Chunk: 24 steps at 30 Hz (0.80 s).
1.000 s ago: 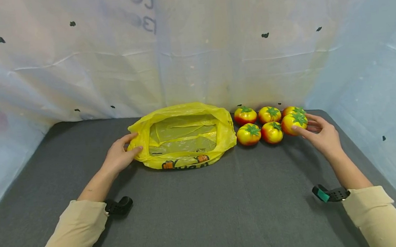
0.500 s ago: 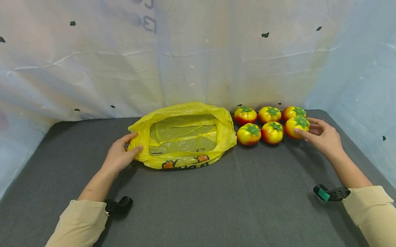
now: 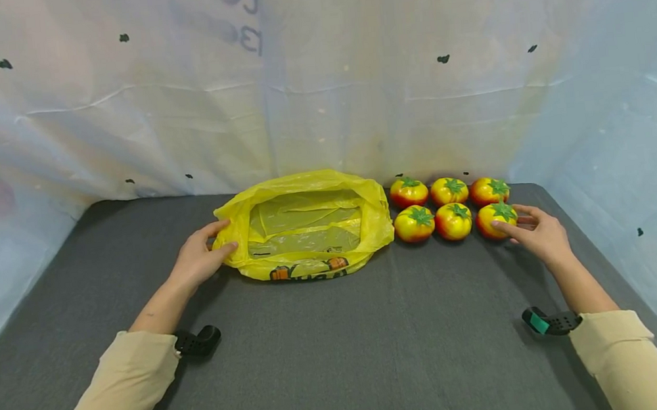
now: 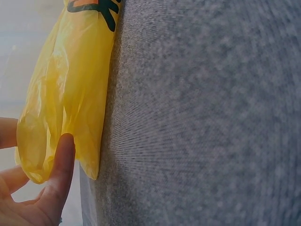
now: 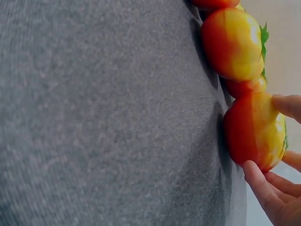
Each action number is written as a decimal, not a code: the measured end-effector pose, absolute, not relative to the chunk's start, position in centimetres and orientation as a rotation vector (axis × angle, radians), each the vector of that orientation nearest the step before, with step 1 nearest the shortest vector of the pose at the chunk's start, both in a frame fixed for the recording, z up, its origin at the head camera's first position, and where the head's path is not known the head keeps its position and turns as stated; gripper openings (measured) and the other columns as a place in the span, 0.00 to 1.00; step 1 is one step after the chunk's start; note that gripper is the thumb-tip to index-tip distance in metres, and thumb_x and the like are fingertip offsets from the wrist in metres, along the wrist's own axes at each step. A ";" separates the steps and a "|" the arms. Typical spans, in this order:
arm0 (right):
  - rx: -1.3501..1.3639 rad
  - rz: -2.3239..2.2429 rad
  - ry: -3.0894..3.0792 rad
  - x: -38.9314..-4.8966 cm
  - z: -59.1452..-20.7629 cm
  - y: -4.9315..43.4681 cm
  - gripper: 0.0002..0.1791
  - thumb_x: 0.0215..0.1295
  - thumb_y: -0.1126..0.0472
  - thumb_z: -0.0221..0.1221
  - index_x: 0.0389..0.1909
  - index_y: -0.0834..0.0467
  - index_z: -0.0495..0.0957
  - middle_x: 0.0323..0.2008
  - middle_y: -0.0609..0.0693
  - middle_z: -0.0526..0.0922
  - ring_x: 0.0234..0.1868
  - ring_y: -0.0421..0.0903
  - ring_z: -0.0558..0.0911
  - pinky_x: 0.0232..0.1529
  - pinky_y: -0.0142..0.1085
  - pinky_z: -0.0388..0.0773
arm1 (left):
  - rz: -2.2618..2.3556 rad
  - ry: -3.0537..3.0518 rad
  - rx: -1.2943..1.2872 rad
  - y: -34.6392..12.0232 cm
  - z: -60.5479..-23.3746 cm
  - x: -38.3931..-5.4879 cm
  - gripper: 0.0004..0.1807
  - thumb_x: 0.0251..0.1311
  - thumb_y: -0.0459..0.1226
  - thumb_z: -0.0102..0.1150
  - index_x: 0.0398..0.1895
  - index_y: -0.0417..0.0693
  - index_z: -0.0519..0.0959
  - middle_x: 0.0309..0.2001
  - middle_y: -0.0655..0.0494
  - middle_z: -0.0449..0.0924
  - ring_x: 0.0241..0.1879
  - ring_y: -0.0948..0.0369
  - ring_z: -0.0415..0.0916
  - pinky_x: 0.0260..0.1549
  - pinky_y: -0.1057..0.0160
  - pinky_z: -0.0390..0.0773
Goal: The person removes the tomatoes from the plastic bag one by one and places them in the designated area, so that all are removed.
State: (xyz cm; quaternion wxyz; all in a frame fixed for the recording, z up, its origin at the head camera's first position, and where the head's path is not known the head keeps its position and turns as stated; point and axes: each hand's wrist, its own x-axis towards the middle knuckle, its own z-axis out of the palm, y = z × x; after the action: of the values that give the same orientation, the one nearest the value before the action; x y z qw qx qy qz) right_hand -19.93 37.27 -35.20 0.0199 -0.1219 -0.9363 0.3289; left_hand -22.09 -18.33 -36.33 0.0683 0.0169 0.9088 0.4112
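Observation:
A yellow plastic bag [image 3: 305,266] lies on the dark grey cloth, its mouth facing up and spread wide. My left hand [image 3: 198,258] holds the bag's left end, with the thumb [image 4: 63,162] on the near side and the fingers around the other side. At the right, my right hand [image 3: 539,236] grips a red-and-yellow toy tomato [image 3: 492,221] with a green leafy top. In the right wrist view this tomato [image 5: 254,132] sits at the cloth, between thumb and fingers. It is the front right one of two short rows of similar tomatoes [image 3: 453,221].
The tomato rows stand close beside the bag's right end. Behind them rises a pale hanging sheet [image 3: 323,87], and another sheet [image 3: 627,156] closes the right side. Grey cloth [image 3: 342,349] stretches across the front.
My right hand has lowered the tomato slightly rightward and toward me, down to the front row, uncovering the tomato behind. My left hand and the bag have stayed put.

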 end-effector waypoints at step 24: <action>-0.378 1.105 -2.886 -20.1 -35.2 37.7 0.50 0.64 0.36 0.54 0.75 0.62 0.47 0.69 0.75 0.54 0.66 0.70 0.61 0.57 0.60 0.68 | 1.191 2.809 0.064 -18.7 -36.0 -21.8 0.34 0.69 0.42 0.50 0.74 0.40 0.55 0.68 0.32 0.58 0.51 0.40 0.75 0.35 0.55 0.81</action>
State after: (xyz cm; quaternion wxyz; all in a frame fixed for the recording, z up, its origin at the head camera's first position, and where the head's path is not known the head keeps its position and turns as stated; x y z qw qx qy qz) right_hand -20.10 37.71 -35.18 0.0142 -0.1215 -0.9269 0.3548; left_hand -21.82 -18.66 -36.03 0.0449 0.0208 0.9196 0.3898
